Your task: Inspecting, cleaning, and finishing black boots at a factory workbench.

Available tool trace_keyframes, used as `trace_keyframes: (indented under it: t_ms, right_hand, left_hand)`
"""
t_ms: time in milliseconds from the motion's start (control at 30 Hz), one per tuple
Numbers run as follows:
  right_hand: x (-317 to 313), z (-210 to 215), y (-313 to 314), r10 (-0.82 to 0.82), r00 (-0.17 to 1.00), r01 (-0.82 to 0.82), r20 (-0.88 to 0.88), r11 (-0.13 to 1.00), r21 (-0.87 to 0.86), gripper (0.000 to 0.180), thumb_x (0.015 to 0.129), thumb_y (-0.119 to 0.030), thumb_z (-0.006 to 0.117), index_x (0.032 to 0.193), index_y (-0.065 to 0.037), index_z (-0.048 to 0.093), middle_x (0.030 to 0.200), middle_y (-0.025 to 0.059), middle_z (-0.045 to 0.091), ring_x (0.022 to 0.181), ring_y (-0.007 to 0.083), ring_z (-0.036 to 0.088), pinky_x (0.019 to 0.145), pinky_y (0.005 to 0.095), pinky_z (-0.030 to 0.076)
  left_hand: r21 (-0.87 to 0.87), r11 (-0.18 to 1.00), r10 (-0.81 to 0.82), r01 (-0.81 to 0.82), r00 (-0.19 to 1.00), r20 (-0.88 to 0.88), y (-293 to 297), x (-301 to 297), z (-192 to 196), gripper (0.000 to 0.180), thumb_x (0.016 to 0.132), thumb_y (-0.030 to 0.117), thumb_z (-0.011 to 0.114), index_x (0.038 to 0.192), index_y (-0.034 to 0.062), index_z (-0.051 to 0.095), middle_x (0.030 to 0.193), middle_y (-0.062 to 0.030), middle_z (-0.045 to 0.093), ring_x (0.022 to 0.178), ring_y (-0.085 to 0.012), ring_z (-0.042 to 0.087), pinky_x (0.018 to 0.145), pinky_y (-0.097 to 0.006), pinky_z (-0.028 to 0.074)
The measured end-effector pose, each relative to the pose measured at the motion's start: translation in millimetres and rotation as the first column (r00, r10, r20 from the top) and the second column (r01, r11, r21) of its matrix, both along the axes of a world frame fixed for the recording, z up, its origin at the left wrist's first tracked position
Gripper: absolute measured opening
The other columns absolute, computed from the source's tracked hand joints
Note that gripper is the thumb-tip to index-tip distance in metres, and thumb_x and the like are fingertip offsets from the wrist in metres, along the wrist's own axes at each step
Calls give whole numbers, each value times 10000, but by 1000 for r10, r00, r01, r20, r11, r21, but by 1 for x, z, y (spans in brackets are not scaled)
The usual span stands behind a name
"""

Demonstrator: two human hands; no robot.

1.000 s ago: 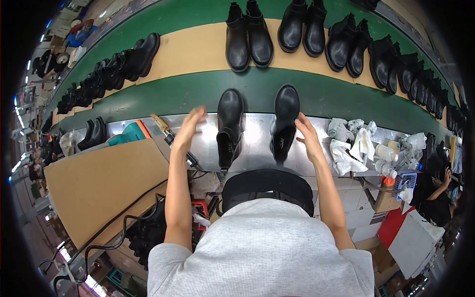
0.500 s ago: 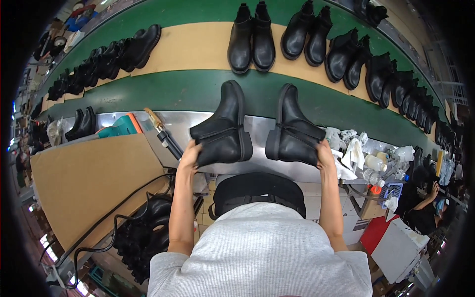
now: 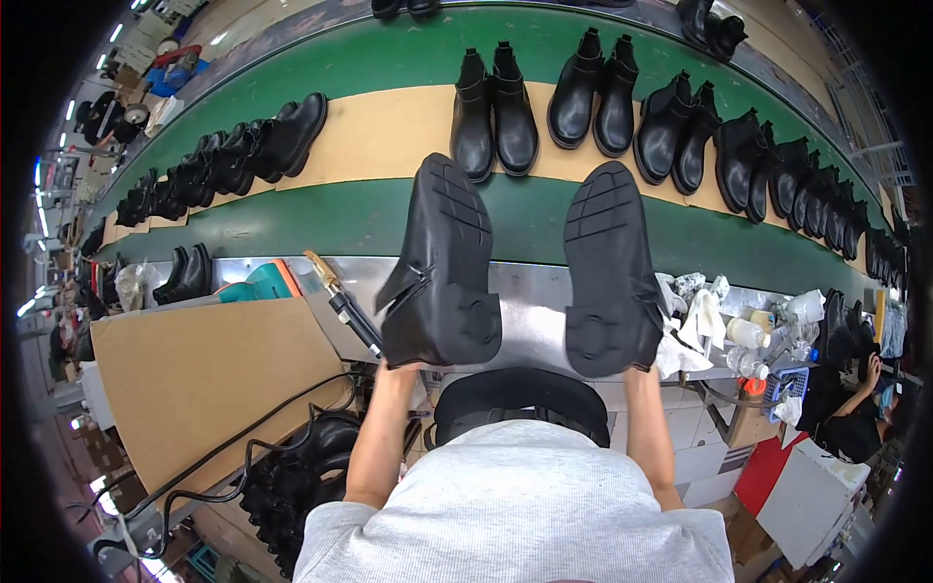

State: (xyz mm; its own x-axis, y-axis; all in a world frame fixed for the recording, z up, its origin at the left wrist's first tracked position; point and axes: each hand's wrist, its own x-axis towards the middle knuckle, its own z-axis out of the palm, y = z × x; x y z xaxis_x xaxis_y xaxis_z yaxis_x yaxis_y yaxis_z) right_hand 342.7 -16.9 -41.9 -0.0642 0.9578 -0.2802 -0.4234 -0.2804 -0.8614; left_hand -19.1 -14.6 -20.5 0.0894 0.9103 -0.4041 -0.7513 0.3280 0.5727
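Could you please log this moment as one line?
left hand: holds black boot | right hand: holds second boot | soles: facing camera | beyond: boot rows on cardboard

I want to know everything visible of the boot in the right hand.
The boot is black, its rubbery-looking sole turned to the camera: straight grooves cross the forefoot, and a round pattern marks the heel. A strip of leather-like upper shows at its right edge. Toe away from the person, it is held over the metal worktop by the right hand, mostly hidden behind the heel.
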Motion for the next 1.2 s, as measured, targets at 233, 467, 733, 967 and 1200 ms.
trace_keyframes:
  t_ms: [233,467,733,967,1200]
  right_hand:
    - [-70,78,24,334,615,-345,714,928,-137,568,760,94,365,1316,-3,422,1156,255,573,973,276,623,879,317,451]
    - [-127,49,10,353,466,-458,811,881,-120,558,764,65,429,1314,80,337,949,350,563,855,474,574,756,503,465]
    - [-141,80,28,543,567,-608,619,783,-130,506,883,-107,531,1345,10,360,845,260,631,710,258,656,614,367,506]
    - [-68,27,37,395,459,-421,795,885,-197,616,851,-283,613,1335,12,369,1278,266,457,1195,363,456,923,446,441]
    - [-33,-8,-2,453,-270,-472,850,707,-527,954,666,-343,759,1389,-8,235,1473,251,76,1348,443,139,955,609,341]
  left_hand:
    - [-351,821,-413,451,43,-910,21,-5,56,384,754,-32,476,1127,-106,520,934,-211,635,914,-344,599,832,-403,462]
    - [-159,954,-139,255,-95,-986,-15,66,94,323,756,112,633,1003,-83,557,986,-320,581,919,-438,581,775,-450,465]
    - [-279,929,-218,242,-252,-943,32,46,44,139,705,73,602,689,-64,602,732,-302,577,728,-462,585,668,-501,480]
    - [-70,985,0,157,-407,-913,149,-75,70,212,741,132,644,722,-64,565,779,-300,555,770,-475,535,690,-521,435]
    - [-129,981,-73,148,-331,-941,344,-181,25,252,779,207,644,871,-26,614,889,-272,620,906,-382,611,788,-444,482]
